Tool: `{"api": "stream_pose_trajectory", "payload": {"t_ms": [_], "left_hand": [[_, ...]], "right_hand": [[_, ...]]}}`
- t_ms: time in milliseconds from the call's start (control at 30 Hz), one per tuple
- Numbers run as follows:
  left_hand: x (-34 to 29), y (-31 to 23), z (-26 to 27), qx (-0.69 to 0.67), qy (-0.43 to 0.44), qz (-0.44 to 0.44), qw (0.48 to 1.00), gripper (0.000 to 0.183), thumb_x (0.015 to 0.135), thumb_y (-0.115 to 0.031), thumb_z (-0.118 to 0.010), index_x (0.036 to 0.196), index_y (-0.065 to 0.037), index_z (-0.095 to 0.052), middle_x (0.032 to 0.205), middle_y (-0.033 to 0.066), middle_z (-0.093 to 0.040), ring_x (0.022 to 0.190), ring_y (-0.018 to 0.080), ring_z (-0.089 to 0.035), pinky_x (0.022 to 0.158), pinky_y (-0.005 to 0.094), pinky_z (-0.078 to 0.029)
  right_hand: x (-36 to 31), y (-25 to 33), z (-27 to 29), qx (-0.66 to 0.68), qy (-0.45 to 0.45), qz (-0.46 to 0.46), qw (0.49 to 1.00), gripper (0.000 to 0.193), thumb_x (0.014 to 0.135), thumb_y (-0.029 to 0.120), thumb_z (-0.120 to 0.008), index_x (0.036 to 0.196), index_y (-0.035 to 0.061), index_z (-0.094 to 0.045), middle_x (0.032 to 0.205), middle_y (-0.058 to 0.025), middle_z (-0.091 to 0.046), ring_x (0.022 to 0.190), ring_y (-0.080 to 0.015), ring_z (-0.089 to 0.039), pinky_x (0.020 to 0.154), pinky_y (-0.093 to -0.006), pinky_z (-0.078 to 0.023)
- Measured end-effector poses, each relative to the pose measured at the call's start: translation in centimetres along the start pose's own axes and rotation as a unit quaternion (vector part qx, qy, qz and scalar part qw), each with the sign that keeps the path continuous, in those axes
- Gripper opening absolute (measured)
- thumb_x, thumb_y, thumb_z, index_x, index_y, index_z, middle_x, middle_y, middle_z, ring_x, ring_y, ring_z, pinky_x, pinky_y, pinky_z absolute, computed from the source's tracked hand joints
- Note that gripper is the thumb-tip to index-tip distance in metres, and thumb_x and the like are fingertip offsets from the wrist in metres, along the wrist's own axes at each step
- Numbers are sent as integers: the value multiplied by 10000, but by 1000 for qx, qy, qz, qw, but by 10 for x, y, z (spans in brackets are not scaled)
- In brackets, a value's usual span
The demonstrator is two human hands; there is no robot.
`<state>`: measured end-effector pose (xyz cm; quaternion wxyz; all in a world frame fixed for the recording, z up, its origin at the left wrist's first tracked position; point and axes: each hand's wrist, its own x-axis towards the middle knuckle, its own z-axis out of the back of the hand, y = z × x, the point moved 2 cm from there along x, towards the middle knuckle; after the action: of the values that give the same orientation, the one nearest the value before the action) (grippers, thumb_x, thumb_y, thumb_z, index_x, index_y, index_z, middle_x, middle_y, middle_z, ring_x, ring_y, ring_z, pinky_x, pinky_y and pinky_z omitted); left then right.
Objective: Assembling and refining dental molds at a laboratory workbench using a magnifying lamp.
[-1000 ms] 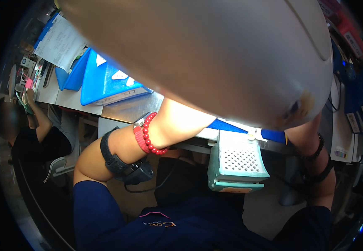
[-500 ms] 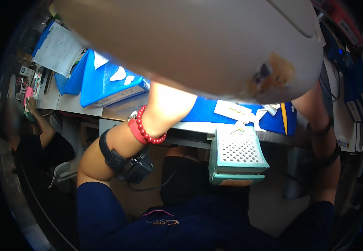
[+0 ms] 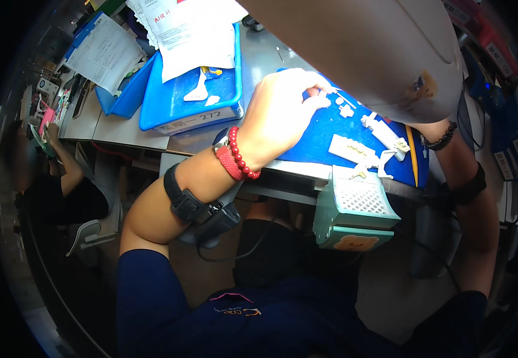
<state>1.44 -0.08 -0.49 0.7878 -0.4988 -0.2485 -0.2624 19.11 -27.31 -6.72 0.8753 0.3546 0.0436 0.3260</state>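
Note:
My left hand [image 3: 283,116] is over the blue mat [image 3: 321,140], its thumb and fingertips pinched together. Bright light washes out the fingertips, so whatever they hold cannot be made out. Small white pieces [image 3: 346,111] lie beside those fingertips. Of my right hand [image 3: 431,131], only the part by the wrist shows under the large white lamp-like housing [image 3: 384,53]; its fingers are hidden. Nearer to me on the mat are a pale block with a row of bumps [image 3: 350,148], a second pale cast-like piece [image 3: 385,134] and a thin yellow stick [image 3: 413,158].
A green box with a perforated white top [image 3: 360,200] juts from the table edge towards me. Left of my hand stands a blue tray [image 3: 151,113] holding white pieces and a printed paper packet [image 3: 193,36]. Farther left, another person [image 3: 62,179] sits working.
The white housing has shifted up and right in the picture, uncovering my left hand, the mat and the tray's packet. My left forearm now appears farther right and higher.

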Motion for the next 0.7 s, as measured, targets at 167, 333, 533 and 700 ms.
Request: {"api": "stream_pose_trajectory", "payload": {"t_ms": [167,333,533,700], "left_hand": [[-21,-8,24,-187,1,190,964,141,836,-58,-663,930,47,-661,812,126,-692,656,152,-661,588,255,-511],[-9,-23,7,-222,37,114,968,115,826,-16,-656,891,79,-651,774,114,-689,634,122,-653,564,233,-509],[-25,-4,12,77,100,-42,991,94,877,11,-625,948,23,-685,772,58,-679,642,112,-610,578,225,-491],[-26,-9,10,79,73,-41,993,118,699,62,-678,814,32,-672,844,112,-683,732,214,-654,648,299,-519]], "right_hand": [[-55,128,-1,-157,-130,149,968,252,830,99,-693,1067,22,-659,968,-131,-699,853,-236,-677,754,-323,-535],[-93,179,7,-158,-199,155,955,129,817,26,-681,936,-12,-653,818,-122,-700,737,-202,-679,664,-281,-510],[-96,161,10,147,-216,74,962,119,879,57,-625,960,-28,-605,814,-87,-693,748,-131,-667,647,-230,-503],[-107,174,18,265,-71,-5,962,114,888,75,-612,922,-34,-600,777,-66,-667,634,-62,-618,541,-191,-434]]}}
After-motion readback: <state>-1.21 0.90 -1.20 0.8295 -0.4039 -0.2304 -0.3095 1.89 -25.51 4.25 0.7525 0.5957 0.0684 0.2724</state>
